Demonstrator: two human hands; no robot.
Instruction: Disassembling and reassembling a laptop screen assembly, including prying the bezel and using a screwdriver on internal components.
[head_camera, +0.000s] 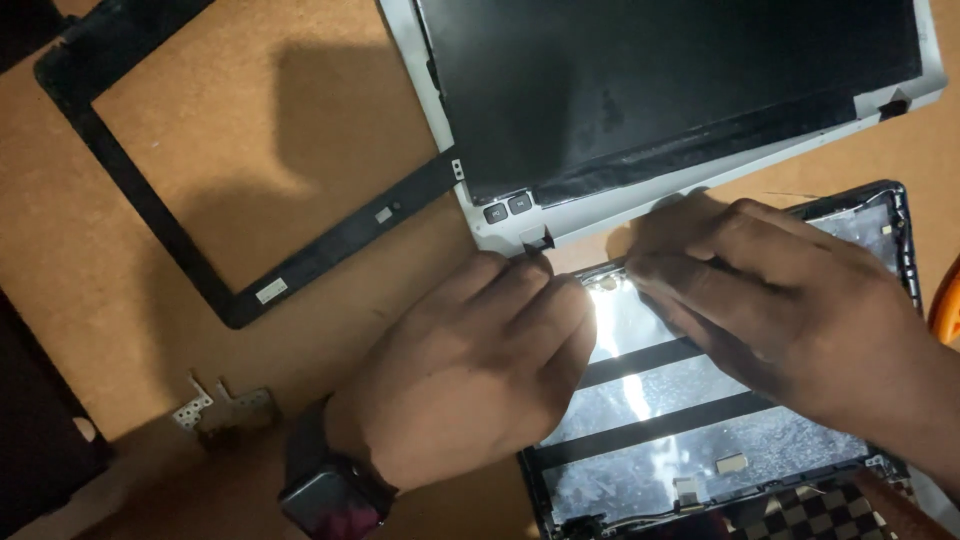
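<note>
My left hand (470, 370), with a dark watch (325, 495) on its wrist, rests fingers-down on the top left corner of a laptop lid shell (660, 440), whose shiny inside is crossed by black strips. My right hand (770, 300) lies over the shell's top edge, fingers pressed together near the left hand's fingertips. What the fingertips pinch is hidden. Just above them lies a white laptop screen assembly (690, 190) with a dark panel.
A black screen bezel frame (160, 210) lies on the brown tabletop (120, 330) at the left. Metal hinge brackets (225, 405) sit near my left wrist. A dark object (35, 440) is at the left edge, something orange (945, 310) at the right edge.
</note>
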